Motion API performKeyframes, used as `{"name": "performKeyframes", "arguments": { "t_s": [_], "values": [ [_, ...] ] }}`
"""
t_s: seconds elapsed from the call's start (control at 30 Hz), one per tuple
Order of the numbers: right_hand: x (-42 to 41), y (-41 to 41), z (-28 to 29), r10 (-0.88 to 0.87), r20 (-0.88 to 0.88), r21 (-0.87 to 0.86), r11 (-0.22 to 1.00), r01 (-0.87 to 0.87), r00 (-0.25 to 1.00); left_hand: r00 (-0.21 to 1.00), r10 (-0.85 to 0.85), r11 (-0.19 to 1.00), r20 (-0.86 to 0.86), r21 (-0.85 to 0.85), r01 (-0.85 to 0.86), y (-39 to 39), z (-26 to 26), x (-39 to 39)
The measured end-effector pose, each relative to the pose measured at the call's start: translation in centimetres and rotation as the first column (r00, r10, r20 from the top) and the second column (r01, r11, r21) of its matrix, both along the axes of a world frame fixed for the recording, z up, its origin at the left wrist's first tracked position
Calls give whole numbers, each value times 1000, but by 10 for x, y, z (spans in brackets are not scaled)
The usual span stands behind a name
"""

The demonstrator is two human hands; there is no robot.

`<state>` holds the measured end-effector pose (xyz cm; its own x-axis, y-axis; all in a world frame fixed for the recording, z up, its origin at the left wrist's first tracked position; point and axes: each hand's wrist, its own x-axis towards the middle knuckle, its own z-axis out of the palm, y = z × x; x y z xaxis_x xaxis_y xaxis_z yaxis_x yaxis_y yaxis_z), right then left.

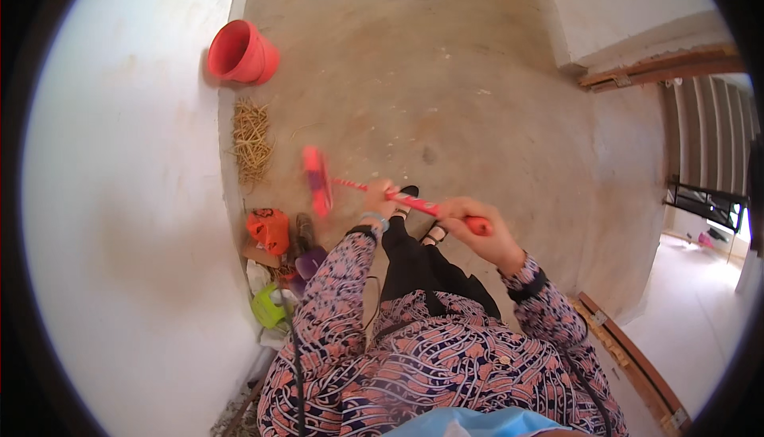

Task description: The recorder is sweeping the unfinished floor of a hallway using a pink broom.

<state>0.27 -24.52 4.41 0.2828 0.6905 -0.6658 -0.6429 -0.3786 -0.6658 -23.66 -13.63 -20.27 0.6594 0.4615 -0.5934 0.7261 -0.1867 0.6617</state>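
Observation:
A broom with a patterned red handle (421, 203) slants across in front of my body. My left hand (378, 199) is closed around the middle of the handle. Nearer the rounded red end, my right hand (477, 231) grips the same handle. The pink and purple broom head (317, 180) is blurred, out to the left of my left hand. It is over the concrete floor (465, 132); whether it touches the floor, I cannot tell. Beyond the head, a heap of dry straw-like stalks (252, 141) lies against the foot of the white wall.
A red plastic bucket (262, 58) stands by the left wall (137, 186). Below the stalks are an orange plastic bag (268, 231), a dark shoe (305, 231), a purple item (310, 262) and a bright green item (268, 307). To the right, a wooden door frame (632, 365) borders a doorway.

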Motion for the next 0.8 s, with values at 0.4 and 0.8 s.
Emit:
{"name": "performKeyframes", "arguments": {
  "t_s": [0.4, 0.8],
  "values": [
    [54, -86, 81, -180, 309, 186, 974, 127, 934, 937, -76, 994, 340, 104, 43, -70, 83, 144],
    [-2, -42, -2, -44, -17, 244, 969, 47, 999, 991, -130, 976, 13, 179, 126, 4, 63, 18]
  ]
}}
